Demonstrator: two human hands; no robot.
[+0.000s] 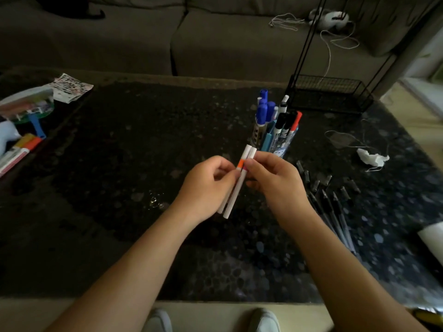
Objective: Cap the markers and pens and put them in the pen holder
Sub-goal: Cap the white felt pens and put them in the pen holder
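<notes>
left hand [206,185] and right hand [275,180] pinch two white markers [236,188] over the counter [119,164], tips slanting up and away toward the pen holder [286,146] just behind, black pens [335,209] lying to their right.

Dim indoor light, daylight spilling in from the right edge, dark worktop [96,152] with one small glint near centre, sofa [215,39] sunk in shadow, white markers [236,190] brightest at centre, wide-angle bending and smeared blur toward the right corners.
</notes>
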